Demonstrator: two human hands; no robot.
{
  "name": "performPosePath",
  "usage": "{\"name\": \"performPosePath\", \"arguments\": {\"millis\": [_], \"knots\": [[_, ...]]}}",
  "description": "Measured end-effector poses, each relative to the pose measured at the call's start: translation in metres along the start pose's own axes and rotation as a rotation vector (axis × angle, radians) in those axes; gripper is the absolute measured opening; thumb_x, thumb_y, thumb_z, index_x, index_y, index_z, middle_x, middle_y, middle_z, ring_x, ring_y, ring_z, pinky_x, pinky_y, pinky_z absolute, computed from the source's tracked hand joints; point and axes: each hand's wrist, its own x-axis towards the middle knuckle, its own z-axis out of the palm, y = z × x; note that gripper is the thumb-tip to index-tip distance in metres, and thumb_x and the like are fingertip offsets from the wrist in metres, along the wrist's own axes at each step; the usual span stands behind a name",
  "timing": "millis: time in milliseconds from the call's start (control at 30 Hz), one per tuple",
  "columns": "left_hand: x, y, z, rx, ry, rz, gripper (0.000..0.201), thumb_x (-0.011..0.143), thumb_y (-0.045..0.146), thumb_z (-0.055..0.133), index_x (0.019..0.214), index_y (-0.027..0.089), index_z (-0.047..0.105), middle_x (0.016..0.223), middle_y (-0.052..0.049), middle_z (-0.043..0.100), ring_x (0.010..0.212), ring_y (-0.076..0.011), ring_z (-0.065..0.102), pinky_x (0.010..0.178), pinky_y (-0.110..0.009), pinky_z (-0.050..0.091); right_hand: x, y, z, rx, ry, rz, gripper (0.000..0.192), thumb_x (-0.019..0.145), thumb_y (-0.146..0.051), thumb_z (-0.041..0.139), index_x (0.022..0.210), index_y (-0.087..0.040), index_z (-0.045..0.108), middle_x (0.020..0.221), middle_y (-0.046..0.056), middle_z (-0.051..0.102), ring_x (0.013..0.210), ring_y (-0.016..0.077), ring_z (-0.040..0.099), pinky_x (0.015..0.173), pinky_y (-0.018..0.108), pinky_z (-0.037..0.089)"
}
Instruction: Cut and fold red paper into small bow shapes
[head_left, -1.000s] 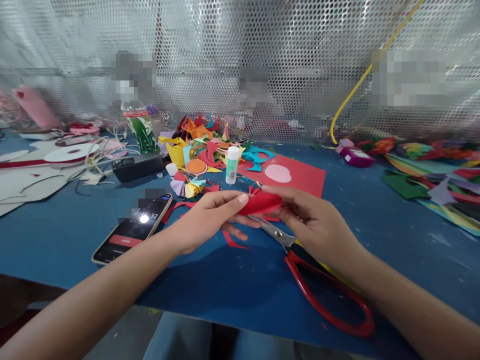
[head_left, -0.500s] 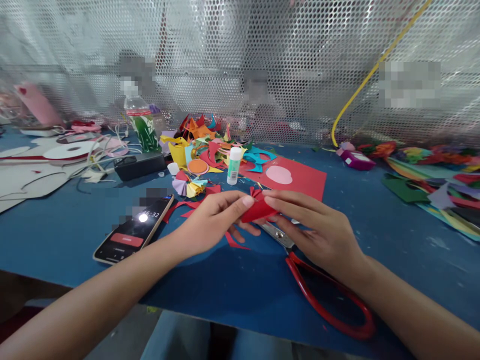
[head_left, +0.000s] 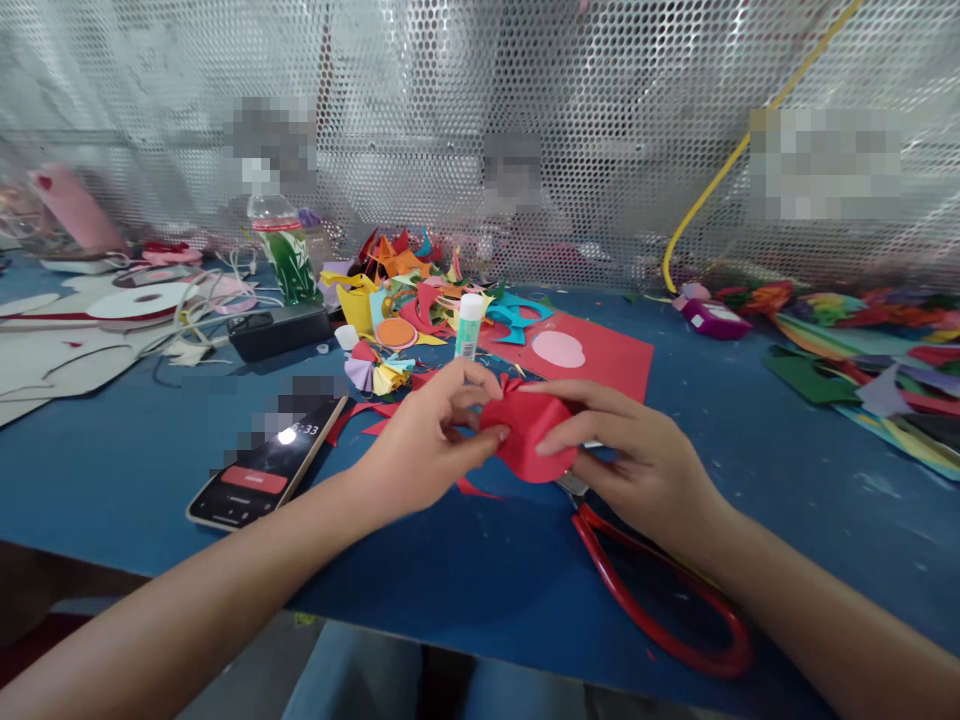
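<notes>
A round piece of red paper [head_left: 531, 430] is held up between both hands, its face opened out toward me. My left hand [head_left: 435, 430] pinches its left edge between thumb and fingers. On the other side, my right hand [head_left: 637, 450] grips the right edge, with the thumb on the front. Red-handled scissors [head_left: 600, 555] lie on the table under my right hand, their blades mostly hidden by the paper and fingers. Just behind my left hand stands a glue stick [head_left: 470, 322], its base covered. Red paper scraps [head_left: 476, 489] lie beneath the hands.
A phone [head_left: 266, 460] lies at the left. Behind are a folded multicoloured paper piece [head_left: 379, 370], a pile of scraps [head_left: 409, 265], a green-labelled bottle [head_left: 283, 250] and a black power strip [head_left: 279, 330]. A red sheet [head_left: 615, 355] bears a pink oval [head_left: 558, 349]. Coloured paper strips [head_left: 862, 385] lie right.
The red paper was folded over and now shows as an opened round face. My left fingers have shifted from its top to its left edge. The phone's display has changed.
</notes>
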Motion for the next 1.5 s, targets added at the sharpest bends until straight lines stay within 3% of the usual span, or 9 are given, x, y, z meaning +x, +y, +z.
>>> {"name": "performPosePath", "arguments": {"millis": [167, 267, 333, 467, 600, 767, 1067, 1367, 1500], "knots": [[0.001, -0.001, -0.001, 0.191, -0.024, 0.121, 0.008, 0.079, 0.012, 0.053, 0.082, 0.015, 0.059, 0.088, -0.003, 0.061, 0.076, -0.0105, 0.056, 0.066, -0.023, 0.046, 0.001, -0.003, -0.001, 0.055, -0.023, 0.249, 0.022, 0.082, -0.016, 0.044, 0.088, -0.023, 0.064, 0.096, 0.004, 0.069, 0.096, 0.0197, 0.062, 0.082, 0.035, 0.049], [0.001, 0.001, 0.0, 0.256, -0.003, 0.12, 0.015, 0.079, 0.015, 0.055, 0.091, 0.016, 0.064, 0.092, -0.004, 0.064, 0.076, -0.0109, 0.058, 0.062, -0.021, 0.046, 0.002, -0.006, 0.001, 0.183, -0.035, 0.378, 0.017, 0.086, -0.025, 0.046, 0.086, -0.022, 0.063, 0.085, 0.002, 0.068, 0.076, 0.0158, 0.064, 0.063, 0.026, 0.051], [0.001, 0.002, 0.0, 0.297, 0.01, 0.094, 0.013, 0.079, 0.018, 0.057, 0.089, 0.016, 0.066, 0.088, -0.003, 0.066, 0.073, -0.0105, 0.059, 0.056, -0.019, 0.044, 0.001, -0.007, 0.004, 0.269, -0.023, 0.457, 0.008, 0.082, -0.027, 0.055, 0.085, -0.022, 0.059, 0.076, 0.0, 0.066, 0.065, 0.0134, 0.063, 0.056, 0.023, 0.05], [0.0, 0.002, 0.0, 0.295, 0.041, 0.019, 0.022, 0.077, 0.025, 0.061, 0.097, 0.017, 0.063, 0.088, -0.003, 0.069, 0.075, -0.0115, 0.061, 0.057, -0.018, 0.044, -0.002, -0.005, 0.009, 0.386, -0.072, 0.505, 0.02, 0.078, -0.024, 0.059, 0.097, -0.022, 0.053, 0.078, 0.0, 0.066, 0.069, 0.0138, 0.064, 0.059, 0.024, 0.051], [0.003, -0.002, 0.0, 0.304, -0.079, -0.106, 0.018, 0.08, 0.022, 0.055, 0.093, 0.015, 0.065, 0.08, -0.003, 0.07, 0.071, -0.0118, 0.062, 0.059, -0.02, 0.045, -0.004, 0.0, 0.012, 0.286, -0.217, 0.565, 0.024, 0.08, -0.024, 0.056, 0.104, -0.022, 0.053, 0.072, -0.001, 0.067, 0.064, 0.0143, 0.063, 0.056, 0.025, 0.049], [0.004, -0.01, -0.002, 0.543, -0.216, -0.156, 0.015, 0.078, 0.021, 0.053, 0.081, 0.017, 0.068, 0.076, -0.001, 0.07, 0.068, -0.0139, 0.062, 0.059, -0.023, 0.044, -0.006, 0.005, 0.017, 0.013, -0.387, 0.452, 0.014, 0.079, -0.019, 0.055, 0.089, -0.021, 0.064, 0.068, -0.001, 0.068, 0.058, 0.0138, 0.062, 0.052, 0.025, 0.047], [0.006, -0.022, -0.001, 0.863, -0.266, 0.028, 0.021, 0.081, 0.016, 0.048, 0.093, 0.022, 0.065, 0.092, -0.002, 0.067, 0.082, -0.0177, 0.062, 0.068, -0.027, 0.046, -0.008, 0.011, 0.015, -0.328, -0.365, 0.078, 0.018, 0.08, -0.012, 0.055, 0.088, -0.02, 0.069, 0.09, 0.005, 0.069, 0.081, 0.0216, 0.064, 0.07, 0.035, 0.052], [0.004, -0.015, -0.001, 0.819, -0.397, 0.091, 0.029, 0.076, 0.036, 0.064, 0.1, 0.019, 0.062, 0.099, -0.004, 0.066, 0.091, -0.0211, 0.06, 0.074, -0.03, 0.046, -0.005, 0.013, 0.008, -0.231, -0.503, -0.009, 0.017, 0.083, -0.01, 0.052, 0.087, -0.017, 0.068, 0.091, 0.006, 0.067, 0.082, 0.0193, 0.063, 0.073, 0.033, 0.051], [0.005, -0.01, -0.005, 0.857, -0.439, 0.073, 0.015, 0.078, 0.024, 0.062, 0.092, 0.021, 0.063, 0.09, -0.002, 0.067, 0.084, -0.0182, 0.062, 0.07, -0.026, 0.044, -0.005, 0.01, 0.01, -0.191, -0.471, 0.044, 0.016, 0.082, -0.011, 0.054, 0.089, -0.017, 0.067, 0.083, 0.004, 0.069, 0.073, 0.0166, 0.064, 0.066, 0.028, 0.05]]}}
